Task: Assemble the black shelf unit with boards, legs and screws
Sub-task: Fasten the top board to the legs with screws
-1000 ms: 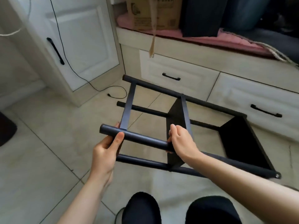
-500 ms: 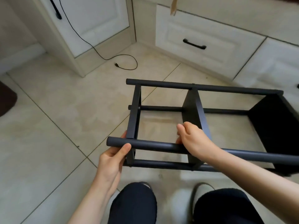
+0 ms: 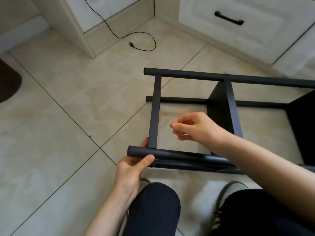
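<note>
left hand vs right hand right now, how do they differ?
The left hand grips the end of the near leg, thumb over the top; the right hand holds nothing that shows and touches no part of the shelf unit. The left hand sits at the frame's near corner; the right hand hovers above the open bay, fingers loosely curled. Both are bare.

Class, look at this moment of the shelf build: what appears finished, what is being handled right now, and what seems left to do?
Done: the black shelf unit lies on its side on the tiled floor, with four legs joined to boards and a crossbar. In hand: the left hand grips the end of the nearest leg; the right hand hovers above the frame, fingers loosely curled, holding nothing visible. Left: probably standing it upright; screw tightness cannot be judged.
</note>
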{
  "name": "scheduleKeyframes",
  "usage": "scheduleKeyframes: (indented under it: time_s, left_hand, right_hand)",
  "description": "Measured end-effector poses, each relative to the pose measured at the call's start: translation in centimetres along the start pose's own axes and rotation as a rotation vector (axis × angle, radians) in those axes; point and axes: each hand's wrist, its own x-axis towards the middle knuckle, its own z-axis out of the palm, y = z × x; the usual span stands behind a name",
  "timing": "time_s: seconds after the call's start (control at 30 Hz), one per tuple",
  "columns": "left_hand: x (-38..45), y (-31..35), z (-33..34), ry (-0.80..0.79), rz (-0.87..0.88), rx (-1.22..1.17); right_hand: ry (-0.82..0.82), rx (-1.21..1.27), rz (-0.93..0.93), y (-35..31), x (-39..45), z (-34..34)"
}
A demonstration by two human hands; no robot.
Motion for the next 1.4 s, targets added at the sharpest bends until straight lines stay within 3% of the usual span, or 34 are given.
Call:
scheduleKeyframes:
  time_s: [0.17, 0.37, 0.43, 0.57, 0.67, 1.07, 1.4]
  left_hand:
    - [0.2, 1.1, -1.1, -0.008, 0.014, 0.243]
    - [1.7, 5.2, -3.0, -0.239, 0.129, 0.979]
    - [2.6, 6.2, -3.0, -0.358, 0.248, 1.240]
    - [4.3, 7.7, -2.6, -0.598, 0.663, 1.670]
    - [5.1, 8.3, -2.1, -0.680, 0.761, 1.836]
    - [5.7, 7.0, -2.3, -0.689, 0.731, 1.585]
    - [5.8, 6.7, -2.5, -0.695, 0.770, 1.537]
  right_hand:
    - [-0.113, 0.018, 0.109, 1.5, -0.2, 0.2]
    - [-0.128, 0.118, 0.202, 4.2, -0.6, 0.8]
    - [-0.134, 0.203, 0.234, 4.7, -0.6, 0.6]
    - [-0.184, 0.344, 0.295, 5.1, -0.2, 0.0]
    - [-0.250, 0.317, 0.307, 5.2, 0.0, 0.1]
    - [-0.379, 0.341, 0.372, 5.5, 1.5, 0.3]
    - [-0.470, 0.386, 0.385, 4.9, 3.9, 3.3]
